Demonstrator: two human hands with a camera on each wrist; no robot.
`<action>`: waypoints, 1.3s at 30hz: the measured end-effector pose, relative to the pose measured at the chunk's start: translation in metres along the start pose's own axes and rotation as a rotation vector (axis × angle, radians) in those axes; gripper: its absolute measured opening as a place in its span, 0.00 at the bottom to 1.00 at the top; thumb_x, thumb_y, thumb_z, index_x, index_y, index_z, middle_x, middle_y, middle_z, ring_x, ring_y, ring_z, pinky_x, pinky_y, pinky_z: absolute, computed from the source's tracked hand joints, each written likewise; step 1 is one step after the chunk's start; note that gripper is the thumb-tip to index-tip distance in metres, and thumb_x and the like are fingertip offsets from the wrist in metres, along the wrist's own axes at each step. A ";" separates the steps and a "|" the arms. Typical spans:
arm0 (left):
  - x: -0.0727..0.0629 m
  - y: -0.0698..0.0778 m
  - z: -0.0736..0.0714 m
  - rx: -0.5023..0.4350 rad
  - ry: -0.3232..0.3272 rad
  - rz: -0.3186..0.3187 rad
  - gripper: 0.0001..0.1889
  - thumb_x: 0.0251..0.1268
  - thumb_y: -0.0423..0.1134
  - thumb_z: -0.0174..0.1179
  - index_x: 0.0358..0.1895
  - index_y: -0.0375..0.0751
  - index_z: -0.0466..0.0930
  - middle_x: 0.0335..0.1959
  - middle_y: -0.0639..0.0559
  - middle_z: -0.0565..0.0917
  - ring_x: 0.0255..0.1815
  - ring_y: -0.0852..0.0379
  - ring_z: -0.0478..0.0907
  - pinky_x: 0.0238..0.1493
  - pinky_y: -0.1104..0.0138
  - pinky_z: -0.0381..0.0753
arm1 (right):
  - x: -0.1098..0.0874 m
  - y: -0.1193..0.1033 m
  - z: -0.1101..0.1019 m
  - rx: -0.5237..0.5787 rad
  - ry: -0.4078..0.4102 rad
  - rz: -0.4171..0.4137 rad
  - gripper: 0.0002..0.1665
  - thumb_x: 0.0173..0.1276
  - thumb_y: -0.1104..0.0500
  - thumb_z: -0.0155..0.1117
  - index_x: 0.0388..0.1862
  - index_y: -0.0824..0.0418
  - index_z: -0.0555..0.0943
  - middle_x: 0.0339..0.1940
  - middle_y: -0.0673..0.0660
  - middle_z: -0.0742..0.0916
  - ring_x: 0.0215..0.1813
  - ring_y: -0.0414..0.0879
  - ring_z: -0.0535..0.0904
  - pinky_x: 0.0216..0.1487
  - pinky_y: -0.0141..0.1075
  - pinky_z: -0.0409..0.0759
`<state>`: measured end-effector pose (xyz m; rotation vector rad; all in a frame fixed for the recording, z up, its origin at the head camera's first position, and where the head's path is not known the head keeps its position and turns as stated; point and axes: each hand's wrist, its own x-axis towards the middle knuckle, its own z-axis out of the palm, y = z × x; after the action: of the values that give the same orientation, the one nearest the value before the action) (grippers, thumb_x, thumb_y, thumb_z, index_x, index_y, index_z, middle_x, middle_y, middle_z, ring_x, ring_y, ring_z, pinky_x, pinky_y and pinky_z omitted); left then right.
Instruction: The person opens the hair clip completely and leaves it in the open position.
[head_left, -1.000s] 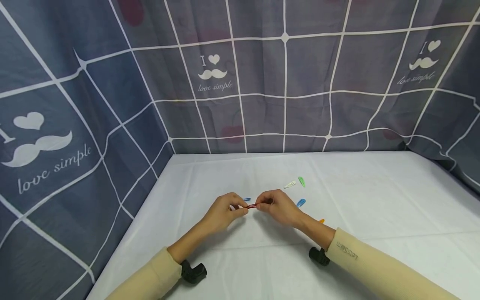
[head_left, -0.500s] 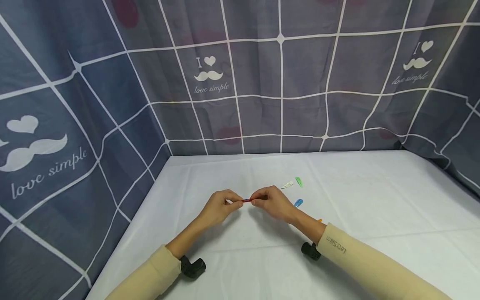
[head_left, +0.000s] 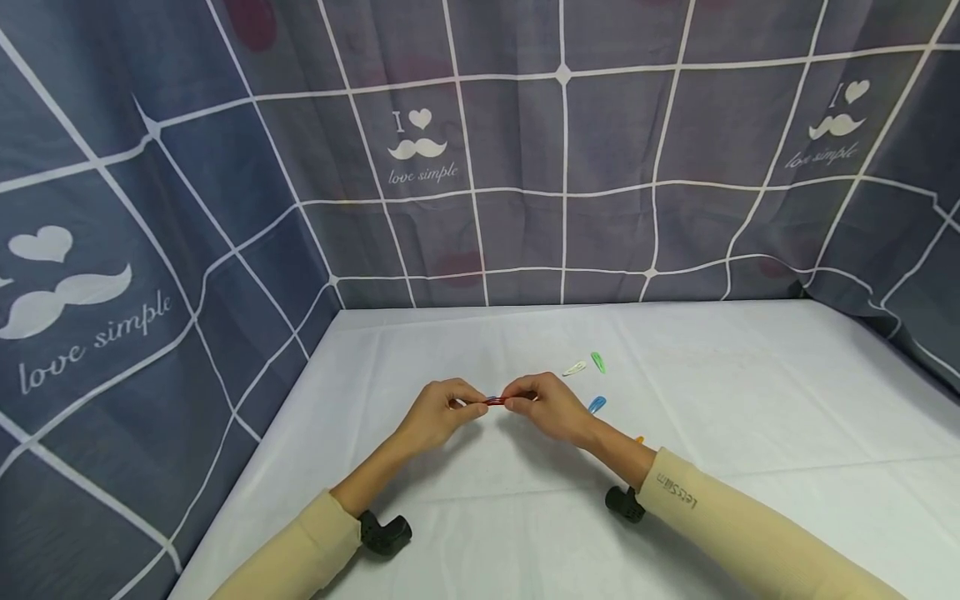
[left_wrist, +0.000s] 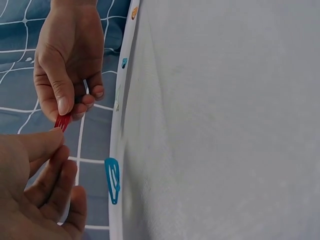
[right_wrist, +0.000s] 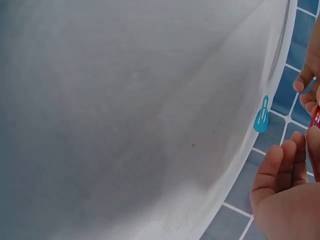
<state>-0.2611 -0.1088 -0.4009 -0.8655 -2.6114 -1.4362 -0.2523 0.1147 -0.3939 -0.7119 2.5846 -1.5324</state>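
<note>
A red snap hair clip (head_left: 496,401) is held above the white table, one end in each hand. My left hand (head_left: 438,417) pinches its left end between thumb and fingertips, and my right hand (head_left: 549,408) pinches the right end. The left wrist view shows the red clip (left_wrist: 62,121) with slots along its body; the fingertips cover both its ends. Close by on the table lies a blue snap clip (left_wrist: 113,181), mostly hidden behind the red one in the head view. At the right wrist view's edge the red clip is cut off.
To the right of the hands lie a white clip (head_left: 574,367), a green clip (head_left: 597,362), another blue clip (head_left: 597,405) and an orange clip (head_left: 639,439) partly behind the right forearm. A grid-patterned curtain (head_left: 517,233) borders the table's back and sides.
Both hands have shifted slightly left and away with the red clip, still pinching it. The blue clip behind, plain one second ago, is now largely covered. The head view has shifted a little.
</note>
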 end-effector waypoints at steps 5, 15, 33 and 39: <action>0.000 0.000 0.000 -0.007 -0.004 -0.005 0.05 0.62 0.36 0.68 0.38 0.40 0.90 0.34 0.56 0.85 0.38 0.58 0.79 0.38 0.66 0.79 | -0.001 0.000 -0.001 -0.001 0.003 -0.012 0.06 0.67 0.68 0.63 0.39 0.67 0.86 0.37 0.56 0.87 0.36 0.45 0.78 0.37 0.36 0.75; -0.001 -0.004 -0.001 -0.005 -0.057 0.040 0.05 0.64 0.35 0.66 0.39 0.40 0.89 0.35 0.55 0.85 0.39 0.58 0.79 0.41 0.64 0.79 | -0.002 0.001 -0.002 -0.027 -0.040 -0.075 0.07 0.69 0.67 0.63 0.40 0.63 0.87 0.38 0.55 0.87 0.38 0.43 0.78 0.40 0.35 0.77; -0.004 -0.005 -0.002 0.002 -0.109 0.107 0.07 0.67 0.35 0.63 0.41 0.36 0.88 0.36 0.57 0.83 0.39 0.59 0.77 0.42 0.64 0.76 | -0.006 0.004 -0.002 -0.036 -0.046 -0.107 0.07 0.67 0.66 0.65 0.40 0.66 0.88 0.31 0.51 0.84 0.31 0.43 0.71 0.32 0.32 0.69; -0.004 -0.003 -0.003 -0.005 -0.129 0.079 0.08 0.69 0.35 0.62 0.42 0.36 0.88 0.38 0.55 0.83 0.41 0.57 0.76 0.44 0.62 0.75 | -0.005 0.004 -0.002 -0.050 -0.057 -0.122 0.08 0.67 0.67 0.65 0.40 0.65 0.89 0.29 0.50 0.82 0.30 0.43 0.71 0.31 0.32 0.69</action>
<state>-0.2595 -0.1141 -0.4027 -1.0837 -2.6304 -1.4127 -0.2503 0.1203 -0.3969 -0.9201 2.5899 -1.4600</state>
